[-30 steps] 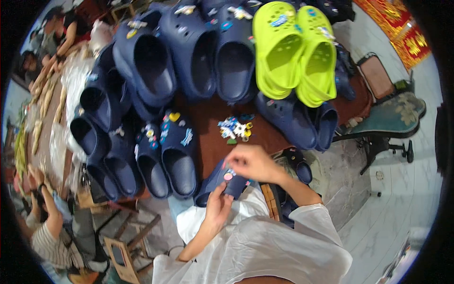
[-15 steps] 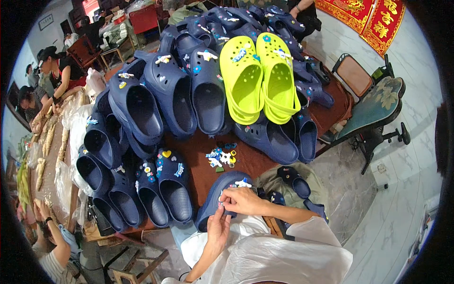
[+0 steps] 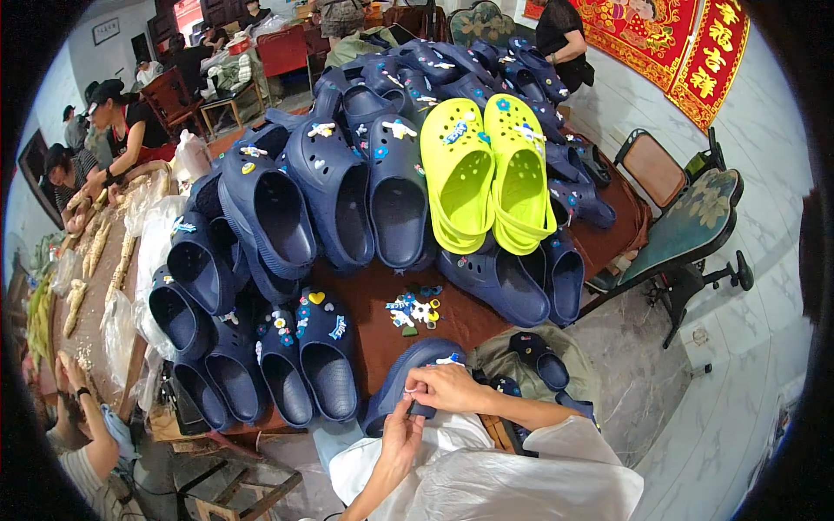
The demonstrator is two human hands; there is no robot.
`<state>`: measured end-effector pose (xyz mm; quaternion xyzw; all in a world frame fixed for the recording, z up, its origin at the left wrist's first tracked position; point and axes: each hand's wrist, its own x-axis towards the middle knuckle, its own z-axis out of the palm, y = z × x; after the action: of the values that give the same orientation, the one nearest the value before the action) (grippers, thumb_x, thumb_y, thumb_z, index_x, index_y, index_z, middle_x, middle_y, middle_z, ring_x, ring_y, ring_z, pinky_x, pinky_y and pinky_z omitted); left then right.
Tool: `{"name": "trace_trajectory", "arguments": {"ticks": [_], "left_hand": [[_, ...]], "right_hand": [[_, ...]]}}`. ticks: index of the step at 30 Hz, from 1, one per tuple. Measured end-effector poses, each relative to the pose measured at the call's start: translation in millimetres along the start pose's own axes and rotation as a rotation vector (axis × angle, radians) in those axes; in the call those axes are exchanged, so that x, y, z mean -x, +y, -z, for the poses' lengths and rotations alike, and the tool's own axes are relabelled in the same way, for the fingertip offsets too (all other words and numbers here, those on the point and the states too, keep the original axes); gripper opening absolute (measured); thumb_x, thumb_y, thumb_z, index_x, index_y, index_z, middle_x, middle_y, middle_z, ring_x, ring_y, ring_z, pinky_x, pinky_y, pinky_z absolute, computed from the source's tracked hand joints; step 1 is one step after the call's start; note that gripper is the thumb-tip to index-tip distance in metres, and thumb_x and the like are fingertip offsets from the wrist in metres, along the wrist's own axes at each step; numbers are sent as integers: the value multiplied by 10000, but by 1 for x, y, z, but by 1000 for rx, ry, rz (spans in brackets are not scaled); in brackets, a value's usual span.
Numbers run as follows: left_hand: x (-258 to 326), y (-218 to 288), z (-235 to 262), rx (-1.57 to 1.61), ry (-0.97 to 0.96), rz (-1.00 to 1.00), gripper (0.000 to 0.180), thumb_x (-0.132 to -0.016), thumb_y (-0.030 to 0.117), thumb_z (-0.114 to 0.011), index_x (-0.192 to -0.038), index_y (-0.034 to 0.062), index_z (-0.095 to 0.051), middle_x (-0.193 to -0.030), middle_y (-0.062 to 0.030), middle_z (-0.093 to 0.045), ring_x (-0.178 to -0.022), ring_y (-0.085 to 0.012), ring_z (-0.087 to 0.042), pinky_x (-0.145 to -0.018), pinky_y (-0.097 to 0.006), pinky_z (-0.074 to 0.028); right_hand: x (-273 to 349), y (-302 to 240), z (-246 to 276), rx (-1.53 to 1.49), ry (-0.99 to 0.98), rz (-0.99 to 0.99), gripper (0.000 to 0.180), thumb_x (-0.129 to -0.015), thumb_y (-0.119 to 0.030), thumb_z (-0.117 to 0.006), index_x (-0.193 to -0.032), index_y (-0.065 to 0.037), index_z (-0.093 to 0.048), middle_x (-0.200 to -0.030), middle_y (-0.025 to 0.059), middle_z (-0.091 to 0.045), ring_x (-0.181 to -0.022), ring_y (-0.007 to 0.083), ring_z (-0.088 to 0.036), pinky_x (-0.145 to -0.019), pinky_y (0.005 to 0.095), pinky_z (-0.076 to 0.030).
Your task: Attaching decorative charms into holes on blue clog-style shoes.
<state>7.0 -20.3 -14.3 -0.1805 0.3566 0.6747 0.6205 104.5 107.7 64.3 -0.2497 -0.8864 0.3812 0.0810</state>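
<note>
A navy clog (image 3: 393,383) lies at the table's front edge, in front of my body, with a blue-and-white charm on its toe. Over it, my right hand (image 3: 448,388) is closed in a pinch. My left hand (image 3: 400,437) comes up from below, its fingertips pressed together and meeting those of the right. A small whitish piece shows between the fingertips, too little of it to name. Just beyond the clog, a small pile of loose charms (image 3: 414,311) in white, blue, yellow and green lies on the brown tabletop (image 3: 369,300).
Navy clogs with charms (image 3: 327,369) crowd the table's left side and back. A lime-green pair (image 3: 461,178) sits on top. More clogs (image 3: 540,359) lie in a pale sack at right, near an office chair (image 3: 686,221). Other people work at a table (image 3: 100,300) on the left.
The view has tilted up, so the table and clogs sit lower in the picture. My hands stay together over the same clog, fingertips still meeting.
</note>
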Motion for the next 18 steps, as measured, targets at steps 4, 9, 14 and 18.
{"name": "trace_trajectory", "arguments": {"ticks": [4,9,14,18], "left_hand": [[-1,0,2,-18,-45,-40,211,-917,114,-626,-1091,-5,-611,-1113,-80,-651,-1032,-158,-621,-934,-299,-498],[4,2,-1,-51,49,-80,194,-905,134,-650,-1061,23,-622,-1043,-43,-662,-956,-126,-622,-831,-263,-506],[15,-1,-1,-102,37,-103,214,-893,137,-661,-1058,18,-594,-989,-47,-650,-856,-121,-630,-714,-245,-514],[26,2,7,-163,83,9,161,-911,188,-652,-1014,66,-624,-984,18,-658,-879,-76,-620,-755,-224,-490]], "right_hand": [[2,6,-3,-26,-9,51,172,-846,-224,-648,-930,-76,-619,-816,76,-672,-719,237,-667,-627,381,-504],[5,-9,12,-66,113,37,138,-863,-175,-659,-912,-46,-657,-863,77,-637,-703,192,-656,-612,296,-519],[8,-16,11,-162,187,109,99,-844,-84,-662,-918,-18,-656,-868,75,-625,-748,193,-646,-652,299,-532],[5,-16,7,-227,221,101,91,-818,-32,-676,-907,-23,-657,-875,71,-610,-767,166,-617,-651,271,-498]]}}
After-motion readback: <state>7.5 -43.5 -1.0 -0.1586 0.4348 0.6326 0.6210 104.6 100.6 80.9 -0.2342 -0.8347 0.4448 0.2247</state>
